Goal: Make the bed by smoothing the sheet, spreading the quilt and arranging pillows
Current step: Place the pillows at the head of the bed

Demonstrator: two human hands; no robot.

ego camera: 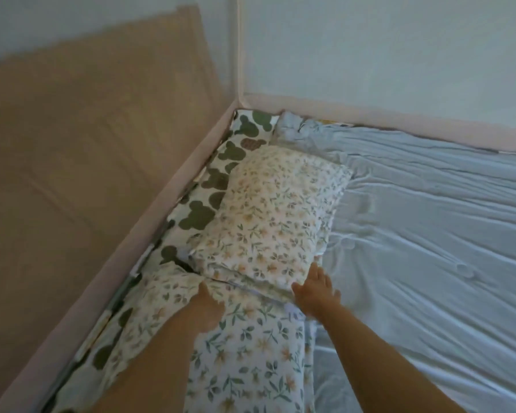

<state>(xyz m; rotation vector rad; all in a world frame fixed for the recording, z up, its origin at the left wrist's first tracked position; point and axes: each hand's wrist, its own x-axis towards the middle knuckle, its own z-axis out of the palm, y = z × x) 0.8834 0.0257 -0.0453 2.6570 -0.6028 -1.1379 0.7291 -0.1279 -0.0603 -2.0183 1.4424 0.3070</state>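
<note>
A floral pillow (277,210) lies in the bed's far left corner, on a white cloth with green and brown bear shapes (203,201). A second floral pillow (245,347) lies nearer me, end to end with the first. My left hand (206,308) rests on the seam between the two pillows, its fingers hidden in the fabric. My right hand (316,290) lies with spread fingers against the near right corner of the far pillow. A wrinkled pale blue sheet (429,234) covers the mattress to the right.
A pink padded rail (149,222) runs along the left side and another (370,114) along the far side, with a thin pink post (241,46) at the corner. A tan headboard (72,144) stands behind the left rail.
</note>
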